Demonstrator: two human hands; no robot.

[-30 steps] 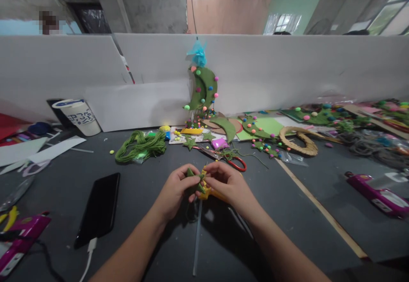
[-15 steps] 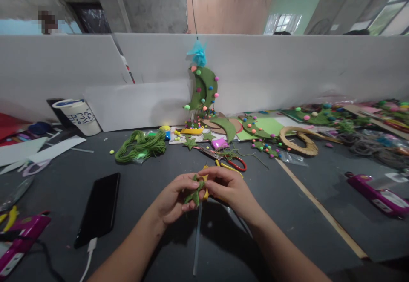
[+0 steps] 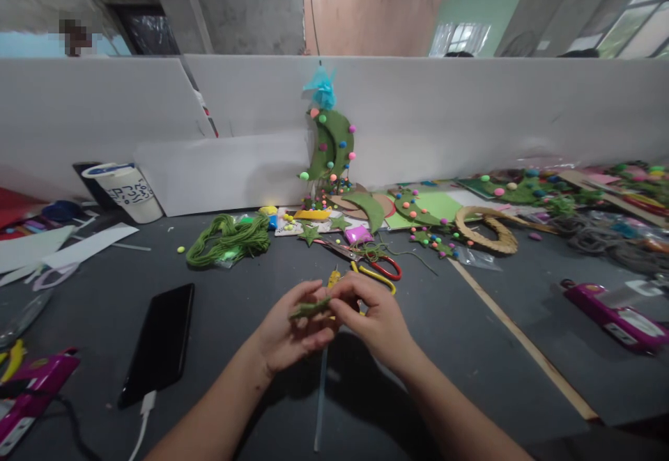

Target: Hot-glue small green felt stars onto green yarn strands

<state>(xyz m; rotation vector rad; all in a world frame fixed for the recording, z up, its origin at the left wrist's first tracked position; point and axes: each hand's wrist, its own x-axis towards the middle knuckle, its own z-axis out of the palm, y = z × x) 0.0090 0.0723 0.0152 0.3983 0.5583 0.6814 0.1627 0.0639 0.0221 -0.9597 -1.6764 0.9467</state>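
A small green felt star (image 3: 308, 308) is between my hands, turned nearly edge-on. My left hand (image 3: 282, 332) cradles it from the left with the thumb above and the fingers curled beneath. From the other side my right hand (image 3: 375, 313) pinches one of its points between thumb and fingertips. Beneath the hands lies a yellow tool (image 3: 333, 278), mostly covered, and a translucent glue stick (image 3: 320, 402) extends toward me from under them. Scissors with red handles (image 3: 387, 266) lie just beyond, beside a yellow looped handle (image 3: 377, 278). More green stars (image 3: 309, 233) rest behind.
To the left are a phone (image 3: 159, 342) on a white cable, a bundle of green yarn (image 3: 227, 239) and a cup (image 3: 130, 193). A decorated green moon (image 3: 339, 144) hangs before the white partition (image 3: 251, 99). A straw-coloured ring (image 3: 496, 238) and a magenta device (image 3: 611, 316) are at right.
The star has tilted from showing its face to nearly edge-on. My left hand's fingers have opened somewhat, while my right hand keeps its pinch.
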